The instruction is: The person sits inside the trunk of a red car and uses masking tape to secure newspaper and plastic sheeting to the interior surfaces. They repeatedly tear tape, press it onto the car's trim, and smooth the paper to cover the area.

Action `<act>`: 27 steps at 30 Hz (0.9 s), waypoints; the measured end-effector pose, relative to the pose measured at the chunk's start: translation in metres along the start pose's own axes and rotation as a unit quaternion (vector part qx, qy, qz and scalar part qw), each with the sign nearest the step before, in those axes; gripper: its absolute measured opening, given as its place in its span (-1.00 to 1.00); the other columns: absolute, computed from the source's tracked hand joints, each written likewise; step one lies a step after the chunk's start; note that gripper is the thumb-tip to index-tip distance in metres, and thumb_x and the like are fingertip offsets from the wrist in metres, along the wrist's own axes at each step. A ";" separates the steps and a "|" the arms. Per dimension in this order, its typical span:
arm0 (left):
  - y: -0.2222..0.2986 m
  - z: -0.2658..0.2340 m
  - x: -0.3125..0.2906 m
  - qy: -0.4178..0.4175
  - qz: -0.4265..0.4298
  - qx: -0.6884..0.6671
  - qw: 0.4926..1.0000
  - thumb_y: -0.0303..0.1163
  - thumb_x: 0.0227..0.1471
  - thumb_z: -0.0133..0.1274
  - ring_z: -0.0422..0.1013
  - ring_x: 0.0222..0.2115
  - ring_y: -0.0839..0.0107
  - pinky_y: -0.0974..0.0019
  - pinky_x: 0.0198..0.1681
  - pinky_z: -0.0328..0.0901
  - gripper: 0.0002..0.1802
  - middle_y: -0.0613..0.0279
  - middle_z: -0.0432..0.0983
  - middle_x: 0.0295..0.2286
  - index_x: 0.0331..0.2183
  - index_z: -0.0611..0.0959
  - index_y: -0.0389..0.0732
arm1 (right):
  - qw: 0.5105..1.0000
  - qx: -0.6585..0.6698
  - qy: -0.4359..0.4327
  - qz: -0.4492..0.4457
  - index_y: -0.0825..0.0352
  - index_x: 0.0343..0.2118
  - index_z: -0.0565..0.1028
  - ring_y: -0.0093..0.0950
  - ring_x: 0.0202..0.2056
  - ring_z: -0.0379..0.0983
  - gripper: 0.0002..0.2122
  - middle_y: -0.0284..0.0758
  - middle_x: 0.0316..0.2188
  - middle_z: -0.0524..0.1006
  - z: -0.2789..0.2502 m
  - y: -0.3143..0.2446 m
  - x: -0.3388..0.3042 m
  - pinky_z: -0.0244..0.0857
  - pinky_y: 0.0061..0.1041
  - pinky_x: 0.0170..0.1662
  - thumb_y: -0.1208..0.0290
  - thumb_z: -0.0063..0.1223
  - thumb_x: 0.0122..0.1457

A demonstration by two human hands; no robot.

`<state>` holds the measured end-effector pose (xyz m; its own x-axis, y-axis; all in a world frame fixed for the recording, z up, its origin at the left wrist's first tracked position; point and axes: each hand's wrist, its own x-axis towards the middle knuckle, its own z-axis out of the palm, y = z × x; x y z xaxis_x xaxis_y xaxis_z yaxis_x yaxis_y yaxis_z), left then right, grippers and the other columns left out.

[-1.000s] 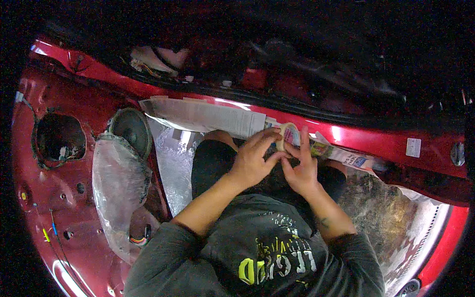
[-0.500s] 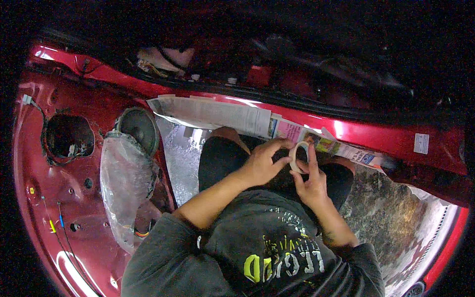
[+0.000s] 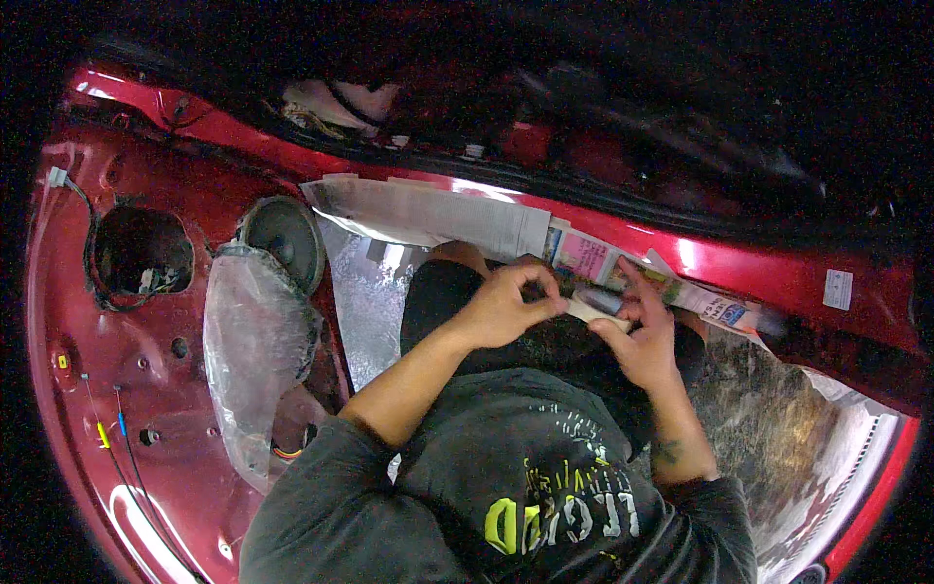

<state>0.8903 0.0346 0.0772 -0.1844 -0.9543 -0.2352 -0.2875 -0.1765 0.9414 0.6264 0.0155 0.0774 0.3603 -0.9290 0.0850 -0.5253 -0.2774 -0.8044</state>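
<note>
My right hand (image 3: pixel 644 341) grips a roll of pale masking tape (image 3: pixel 590 312), thumb along its near edge and fingers at the far side. At the roll's left end, the thumb and fingertips of my left hand (image 3: pixel 508 310) pinch together on the tape; whether a loose strip is drawn out is too small to tell. Both hands are held above my lap, just short of the newspaper sheets (image 3: pixel 452 222) along the red car sill (image 3: pixel 715 251). A pink-printed newspaper piece (image 3: pixel 587 255) lies right beyond the roll.
On the left stands a stripped red door panel (image 3: pixel 185 389) with a round speaker (image 3: pixel 283 243), a clear plastic sheet (image 3: pixel 251 365), an opening with wires and hanging cables (image 3: pixel 125 448). The dark car interior lies beyond the sill. Stained ground (image 3: pixel 744 428) shows at the right.
The tape roll has tipped from upright, its ring facing me, to lying nearly edge-on. My left hand's fingers have come together at its left end. The view has shifted slightly.
</note>
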 end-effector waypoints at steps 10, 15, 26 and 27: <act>0.035 -0.066 -0.008 0.423 0.106 0.059 0.898 -0.53 0.13 0.23 0.60 -0.27 0.33 0.25 -0.06 0.48 -0.93 0.19 0.69 -0.34 -0.32 0.64 -0.21 | 0.878 -0.015 0.478 -0.023 0.34 -0.04 0.61 -0.09 -0.11 0.61 -0.76 -0.09 -0.09 0.67 -0.004 0.023 0.058 0.49 -0.19 0.02 0.29 0.15 0.37; 0.005 -0.149 0.014 0.524 0.160 -0.203 0.811 -0.44 0.25 0.32 0.59 -0.24 0.31 0.26 -0.14 0.48 -0.84 0.21 0.65 -0.27 -0.22 0.62 -0.19 | 0.916 -0.391 -0.081 -0.043 -0.18 0.39 0.42 0.02 0.03 0.53 -0.38 -0.02 0.00 0.60 0.096 -0.013 0.085 0.40 0.11 0.08 -0.18 0.15 0.28; -0.017 -0.136 -0.002 0.498 0.131 -0.246 0.821 -0.42 0.23 0.36 0.59 -0.33 0.42 0.38 -0.15 0.41 -0.78 0.21 0.65 -0.35 -0.27 0.60 -0.24 | 0.880 -0.445 -0.112 -0.125 -0.07 0.39 0.41 -0.15 0.07 0.40 -0.31 -0.18 0.21 0.46 0.108 0.024 0.112 0.29 -0.02 0.08 -0.22 0.17 0.23; -0.023 -0.137 -0.004 0.495 0.124 -0.247 0.823 -0.42 0.24 0.35 0.59 -0.33 0.42 0.39 -0.14 0.40 -0.78 0.21 0.65 -0.35 -0.27 0.60 -0.24 | 0.874 -0.455 -0.074 -0.154 -0.06 0.39 0.40 -0.15 0.04 0.41 -0.30 -0.17 0.19 0.47 0.098 0.031 0.105 0.30 -0.01 0.06 -0.21 0.18 0.22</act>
<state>1.0266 0.0092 0.0901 0.7480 -0.6609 0.0618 0.1065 0.2113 0.9716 0.7233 -0.0662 0.0038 0.6533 -0.7524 0.0842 -0.7569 -0.6516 0.0503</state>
